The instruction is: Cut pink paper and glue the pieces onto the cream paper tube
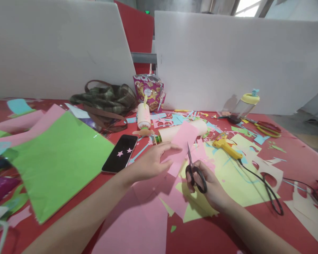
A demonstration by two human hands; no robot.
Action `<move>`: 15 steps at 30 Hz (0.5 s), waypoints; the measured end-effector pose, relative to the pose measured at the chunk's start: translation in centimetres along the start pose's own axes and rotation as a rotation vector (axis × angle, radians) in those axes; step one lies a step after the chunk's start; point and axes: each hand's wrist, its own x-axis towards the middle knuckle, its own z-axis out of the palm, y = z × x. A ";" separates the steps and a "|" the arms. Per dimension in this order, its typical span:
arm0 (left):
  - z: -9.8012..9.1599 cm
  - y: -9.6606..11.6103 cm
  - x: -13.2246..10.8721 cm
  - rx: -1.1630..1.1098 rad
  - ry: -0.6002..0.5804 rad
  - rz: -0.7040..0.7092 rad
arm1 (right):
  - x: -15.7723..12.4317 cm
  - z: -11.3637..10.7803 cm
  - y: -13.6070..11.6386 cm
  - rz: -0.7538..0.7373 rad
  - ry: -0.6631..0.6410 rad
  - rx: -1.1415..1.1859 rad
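Observation:
My left hand (151, 161) pinches a piece of pink paper (182, 144) and holds it up above the red table (214, 233). My right hand (209, 183) grips black-handled scissors (193, 169); their blades point up and away, right at the pink paper's lower right edge. Under both hands lie larger pink sheets (145, 215) and a yellow sheet (228, 176) with cut-out holes.
A black phone (120, 153) lies left of my left hand, beside a big green sheet (55, 158). A yellow glue gun (226, 147) with a black cord (267, 187), a paper roll (175, 132), a small bottle (143, 115), a plaid bag (106, 100), a snack bag (149, 91), a jar (242, 107), second scissors (267, 127) and paper scraps surround them.

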 end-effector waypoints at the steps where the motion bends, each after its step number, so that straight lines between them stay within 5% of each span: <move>1: -0.1 0.0 0.0 0.003 -0.001 -0.004 | 0.0 0.0 0.0 -0.006 -0.004 0.004; 8: -1.3 0.3 0.1 -0.082 0.069 -0.061 | 0.0 0.2 0.0 0.021 -0.011 0.011; 15: -1.8 0.5 0.3 -0.161 0.282 -0.252 | 0.0 0.1 0.1 0.031 -0.014 0.021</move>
